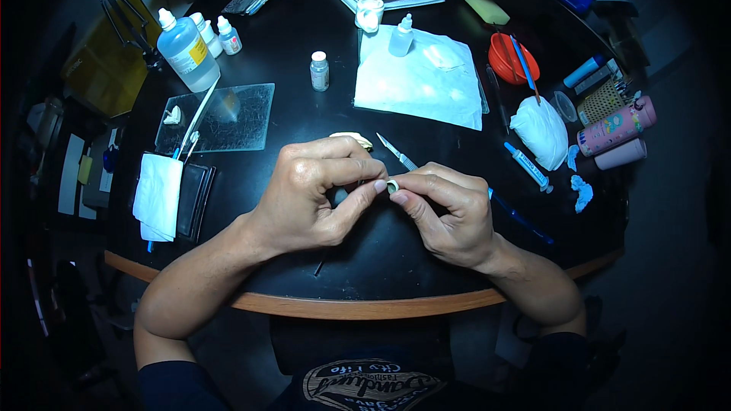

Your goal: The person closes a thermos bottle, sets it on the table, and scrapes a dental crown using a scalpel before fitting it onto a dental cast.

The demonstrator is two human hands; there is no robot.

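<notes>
My right hand (457, 209) pinches a small pale hollow piece (392, 186), cup-like with a greenish inside, between thumb and index finger. Right against it, the thumb and index finger of my left hand (324, 190) are pressed together. What sits in that left pinch is hidden; a thin dark rod (320, 265) shows below the hand, and I cannot tell whether it is held. Just beyond my hands lies a scalpel (396, 152) with its blade pointing away. A cream-coloured lump (352, 138) is partly covered by my left hand.
Left, a scratched glass slab (247, 118) lies near a large dropper bottle (186, 49) and folded tissue (156, 194). A small vial (320, 72) stands mid-table. Behind, white paper (411, 91) bears a bottle (400, 36). Right are a red bowl (502, 57), a syringe (527, 167) and a blue pen (525, 221).
</notes>
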